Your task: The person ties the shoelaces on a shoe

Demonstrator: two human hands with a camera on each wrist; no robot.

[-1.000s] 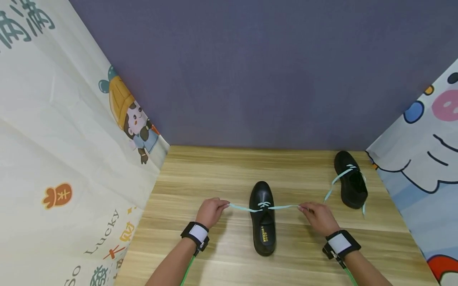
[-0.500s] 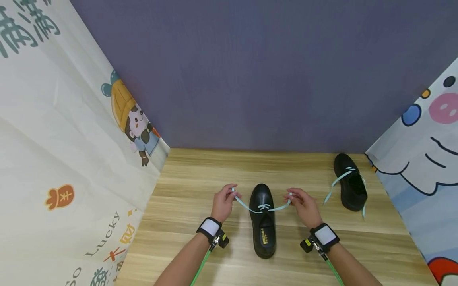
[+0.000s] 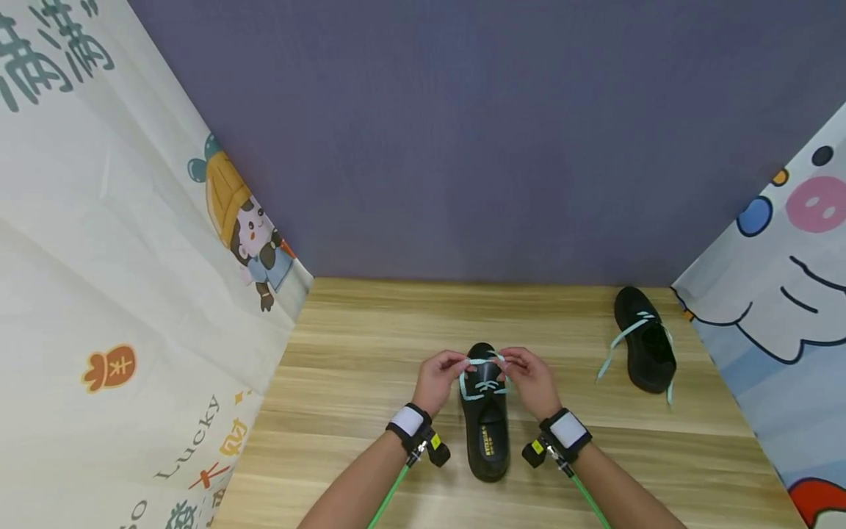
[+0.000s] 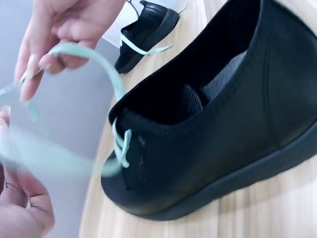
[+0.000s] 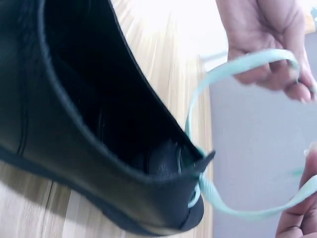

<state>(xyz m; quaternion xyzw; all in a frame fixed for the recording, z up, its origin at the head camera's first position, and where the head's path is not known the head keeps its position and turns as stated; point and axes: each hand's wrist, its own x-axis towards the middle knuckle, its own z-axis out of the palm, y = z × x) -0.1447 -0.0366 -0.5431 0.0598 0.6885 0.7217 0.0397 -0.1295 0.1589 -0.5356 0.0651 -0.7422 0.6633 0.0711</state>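
A black lace-up shoe [image 3: 487, 448] stands on the wooden surface, toe pointing away from me. Its mint-green shoelace [image 3: 480, 361] runs through the eyelets, and both loose ends are raised above the toe. My left hand [image 3: 435, 380] pinches one end on the left side. On the right, my right hand [image 3: 534, 383] pinches the other end. The fingertips of both hands come close together over the toe. In the left wrist view, the near lace [image 4: 49, 153] is blurred. The right wrist view shows the lace [image 5: 237, 64] curving up from the shoe to the left hand.
A second black shoe [image 3: 651, 360] with loose mint laces stands at the back right of the wooden surface [image 3: 370, 316]. A dark blue-grey panel [image 3: 489, 147] rises behind. Printed white cloths flank the left [image 3: 132, 242] and the right [image 3: 747, 294].
Both hands have moved inward from wide apart at the shoe's sides to nearly meeting over its toe. The lace ends, first stretched sideways, now curve upward and forward.
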